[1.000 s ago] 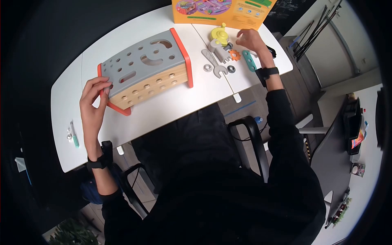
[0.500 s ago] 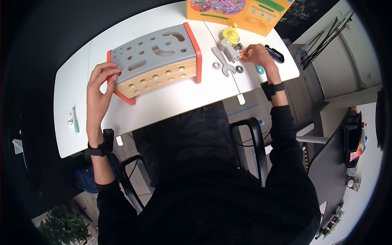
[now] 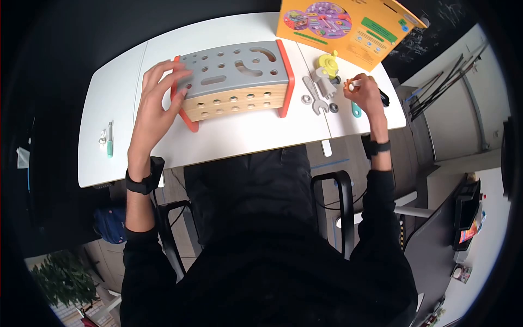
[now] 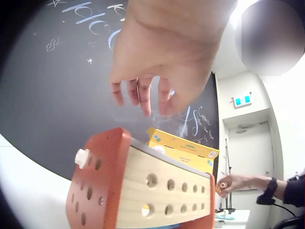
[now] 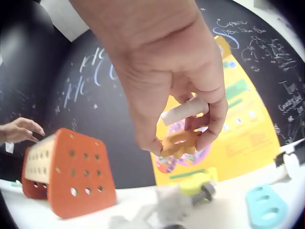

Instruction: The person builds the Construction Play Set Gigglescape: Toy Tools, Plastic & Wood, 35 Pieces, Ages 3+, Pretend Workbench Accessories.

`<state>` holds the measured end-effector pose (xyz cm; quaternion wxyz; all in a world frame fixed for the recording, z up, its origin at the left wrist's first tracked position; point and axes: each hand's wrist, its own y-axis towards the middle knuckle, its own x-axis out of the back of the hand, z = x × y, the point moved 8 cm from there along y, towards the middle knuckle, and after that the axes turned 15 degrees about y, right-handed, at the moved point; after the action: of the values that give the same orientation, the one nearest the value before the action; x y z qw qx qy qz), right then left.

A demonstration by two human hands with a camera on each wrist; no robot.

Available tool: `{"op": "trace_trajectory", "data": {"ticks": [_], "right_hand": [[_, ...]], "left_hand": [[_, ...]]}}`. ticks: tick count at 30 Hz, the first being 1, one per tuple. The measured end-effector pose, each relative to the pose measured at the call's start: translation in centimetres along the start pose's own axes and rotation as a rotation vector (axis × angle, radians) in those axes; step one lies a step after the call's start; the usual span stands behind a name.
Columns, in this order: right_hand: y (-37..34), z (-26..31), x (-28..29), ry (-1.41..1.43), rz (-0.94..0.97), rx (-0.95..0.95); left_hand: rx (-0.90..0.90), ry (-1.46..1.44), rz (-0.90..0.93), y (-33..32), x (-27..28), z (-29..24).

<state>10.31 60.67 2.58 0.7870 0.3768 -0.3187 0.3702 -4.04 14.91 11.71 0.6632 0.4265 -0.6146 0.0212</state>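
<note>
One gear (image 5: 177, 149), prob. light/stiff, best rim-held, is pinched w/ peg (image 5: 183, 112) in R hand (image 3: 368, 99) fingers nr worktop (image 3: 239, 133) R edge, L hand (image 3: 158, 106) fingers apart.

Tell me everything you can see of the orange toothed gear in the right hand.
The orange toothed gear, apparently wood or plastic, has blunt teeth round a central hole. The right hand pinches it by the edge, raised above the white table. A white cylindrical peg in the same hand sits close by; whether they touch is unclear.
</note>
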Motion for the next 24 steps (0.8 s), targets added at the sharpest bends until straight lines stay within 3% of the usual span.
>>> {"op": "trace_trajectory", "data": {"ticks": [2, 4, 6, 7, 9, 10, 12, 14, 16, 20, 24], "right_hand": [[-0.3, 3.2, 1.5, 0.243, -0.036, 0.005], [-1.0, 9.0, 2.7, 0.466, -0.049, 0.167], [-2.4, 15.0, 2.7, 0.528, -0.056, 0.309], [-3.4, 18.3, 2.4, 0.414, -0.048, 0.401], [-5.1, 23.2, 0.7, 0.515, 0.021, 0.535], [-5.8, 24.8, -0.4, 0.526, 0.044, 0.608], [-7.3, 27.1, -2.4, 0.594, 0.088, 0.66], [-8.0, 28.3, -4.0, 0.581, 0.129, 0.628], [-8.3, 28.8, -4.6, 0.568, 0.172, 0.597], [-8.8, 29.6, -5.1, 0.494, 0.287, 0.653], [-9.5, 29.8, -6.6, 0.438, 0.249, 0.757]], "left_hand": [[-0.007, 0.015, -0.103, 0.0, 1.8, -1.0], [-0.01, -0.016, -0.073, 0.1, 2.7, -2.3], [0.182, -0.541, 0.251, -0.2, 0.2, -3.5], [0.195, -0.532, 0.251, -0.5, -0.5, -4.5], [0.065, -0.849, 0.267, -1.3, -2.6, -7.7], [0.072, -0.844, 0.264, -1.5, -3.2, -8.0], [0.137, -1.06, 0.47, -2.4, -5.4, -9.3], [0.114, -1.078, 0.366, -2.2, -5.7, -8.7], [0.408, -1.231, 0.434, -3.1, -7.3, -6.6], [0.486, -1.331, 0.438, -4.4, -7.7, -4.6], [0.565, -1.299, 0.527, -5.8, -8.2, -3.7]]}}
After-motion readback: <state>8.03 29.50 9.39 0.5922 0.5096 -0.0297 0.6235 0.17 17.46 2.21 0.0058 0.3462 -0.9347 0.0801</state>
